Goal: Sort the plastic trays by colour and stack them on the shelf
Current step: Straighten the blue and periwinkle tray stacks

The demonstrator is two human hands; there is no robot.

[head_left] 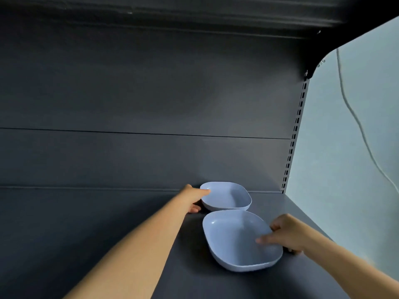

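Note:
Two pale blue plastic trays sit on the dark grey shelf (108,223), near its right end. The far tray (231,196) stands close to the back panel. My left hand (194,198) grips its left rim, thumb on top of the edge and fingers under the side. The near tray (233,238) lies just in front of it, their rims nearly touching. My right hand (285,234) holds the near tray's right rim, thumb inside the tray and fingers curled behind the edge.
The shelf's dark back panel (151,104) rises behind the trays and an upper shelf (172,14) overhangs. A slotted upright (293,137) marks the right end. Beyond it is a pale wall (356,147) with a hanging cable (358,126).

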